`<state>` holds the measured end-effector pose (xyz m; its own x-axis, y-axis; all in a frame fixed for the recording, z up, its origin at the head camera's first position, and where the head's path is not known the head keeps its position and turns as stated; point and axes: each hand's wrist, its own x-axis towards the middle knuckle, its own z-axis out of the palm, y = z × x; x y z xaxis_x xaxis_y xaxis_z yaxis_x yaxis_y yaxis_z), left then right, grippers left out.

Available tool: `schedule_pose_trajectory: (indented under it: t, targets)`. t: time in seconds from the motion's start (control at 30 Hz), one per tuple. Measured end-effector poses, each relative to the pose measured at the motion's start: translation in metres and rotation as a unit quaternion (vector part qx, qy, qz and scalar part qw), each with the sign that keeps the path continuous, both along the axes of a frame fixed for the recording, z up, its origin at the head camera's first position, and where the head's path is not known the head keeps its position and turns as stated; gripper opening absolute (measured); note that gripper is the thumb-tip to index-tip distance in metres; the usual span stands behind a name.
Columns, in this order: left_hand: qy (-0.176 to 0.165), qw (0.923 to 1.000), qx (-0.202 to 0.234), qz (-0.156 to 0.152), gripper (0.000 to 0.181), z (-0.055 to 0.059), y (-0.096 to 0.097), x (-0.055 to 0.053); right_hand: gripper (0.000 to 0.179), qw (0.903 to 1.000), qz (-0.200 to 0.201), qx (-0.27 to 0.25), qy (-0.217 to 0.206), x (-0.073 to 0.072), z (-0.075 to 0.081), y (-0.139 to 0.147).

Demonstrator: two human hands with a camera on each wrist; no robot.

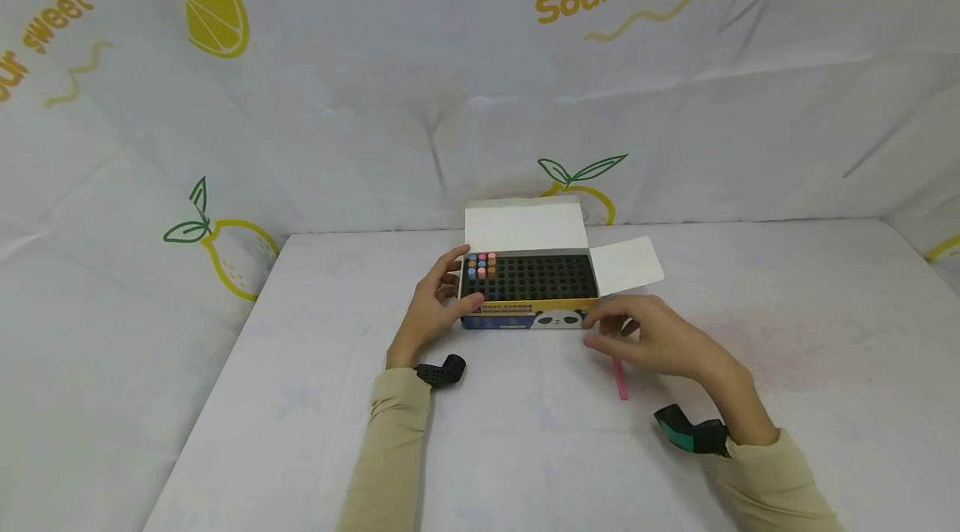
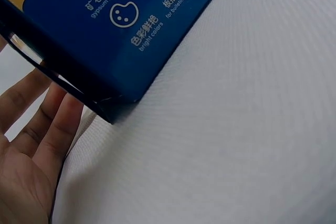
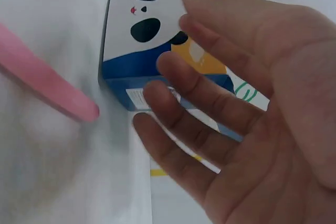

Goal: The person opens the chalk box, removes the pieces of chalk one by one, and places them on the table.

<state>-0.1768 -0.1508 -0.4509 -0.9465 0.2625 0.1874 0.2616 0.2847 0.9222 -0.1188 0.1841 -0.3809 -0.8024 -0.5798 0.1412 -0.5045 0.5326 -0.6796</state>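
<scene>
A box of chalk (image 1: pixel 510 322) with a panda on its front stands on the table, its lid up. Inside is a black insert (image 1: pixel 551 276) full of holes, with several coloured chalk sticks (image 1: pixel 482 263) at its left end. My left hand (image 1: pixel 431 307) grips the box's left end, thumb at the front edge and fingers along the side. By the front right corner hovers my right hand (image 1: pixel 660 336), fingers spread and loosely bent, holding nothing. Below it, a pink chalk stick (image 1: pixel 620 379) lies on the table, shown larger in the right wrist view (image 3: pixel 44 77).
The white back flap (image 1: pixel 525 228) of the box stands up near the rear cloth, and a side flap (image 1: pixel 627 265) sticks out to the right. White cloth (image 1: pixel 285 390) covers the table. A lemon-printed backdrop (image 1: pixel 375 98) rises behind it.
</scene>
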Motion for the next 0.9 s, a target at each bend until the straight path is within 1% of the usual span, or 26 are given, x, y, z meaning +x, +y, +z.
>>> schedule_pose_trajectory:
  t: [0.13,0.23,0.33,0.43,0.53,0.63,0.73,0.9]
  targets:
    - [0.002,1.0,-0.003,-0.001,0.077,-0.001,0.0,-0.001,0.012,0.9995,-0.003,-0.029,0.015,0.002,0.003,-0.009]
    - [0.006,1.0,-0.001,0.0,0.077,-0.001,-0.001,-0.001,0.013,0.9978,-0.007,-0.06,0.027,0.002,0.006,-0.017]
    - [0.009,1.0,0.001,0.0,0.077,0.0,-0.001,-0.001,0.015,0.994,-0.014,-0.095,0.053,0.002,0.01,-0.027]
    - [0.006,1.0,0.0,-0.001,0.076,0.0,-0.001,0.0,0.018,0.9889,-0.032,-0.124,0.075,-0.001,0.013,-0.037]
    - [0.002,1.0,0.0,0.002,0.076,-0.001,-0.001,0.0,0.019,0.985,-0.057,-0.148,0.068,-0.007,0.014,-0.048]
    - [0.001,1.0,0.003,0.003,0.076,-0.001,-0.002,0.001,0.02,0.9832,-0.078,-0.158,0.047,-0.014,0.015,-0.059]
    - [0.001,1.0,0.004,0.001,0.077,-0.001,-0.001,0.001,0.02,0.9812,-0.095,-0.164,0.036,-0.022,0.015,-0.069]
    - [0.006,0.9999,0.01,-0.004,0.077,0.0,-0.001,-0.001,0.019,0.9705,-0.131,-0.201,0.021,-0.034,0.014,-0.087]
